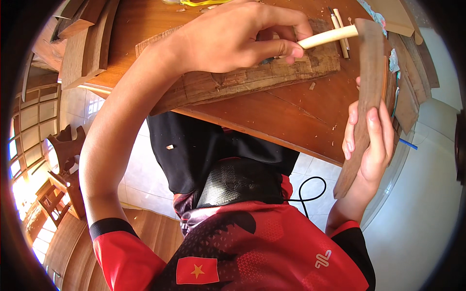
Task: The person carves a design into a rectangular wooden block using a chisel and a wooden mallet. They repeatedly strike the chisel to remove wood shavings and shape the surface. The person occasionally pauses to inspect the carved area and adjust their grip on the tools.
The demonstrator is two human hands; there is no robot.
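Nearest, a wood chip (170, 146) lies on the wearer's black trousers (167, 162), below the near edge of the brown wooden table (310, 123). At the right, the right hand (371, 145) is closed around a dark wooden bar (367, 72), fingers and thumb wrapped about its middle to near part. The bar's long axis runs near to far, its far end leaning slightly right. Left of it, a rough wooden board (242, 83) lies on the table, long axis running from near left to far right. Over the board, the left hand (225, 39) is partly closed, thumb and bent fingers gripping a pale wooden handle (326, 39). The handle points right and slightly far, its right end meeting the bar's far part in the view; actual contact cannot be confirmed. Whatever lies at its left end is hidden by the hand. Two slim pale sticks (344, 51) lie beyond the board at right. Wooden blocks (97, 46) stand at far left; a yellow-handled item (199, 3) lies farthest, partly cut off.
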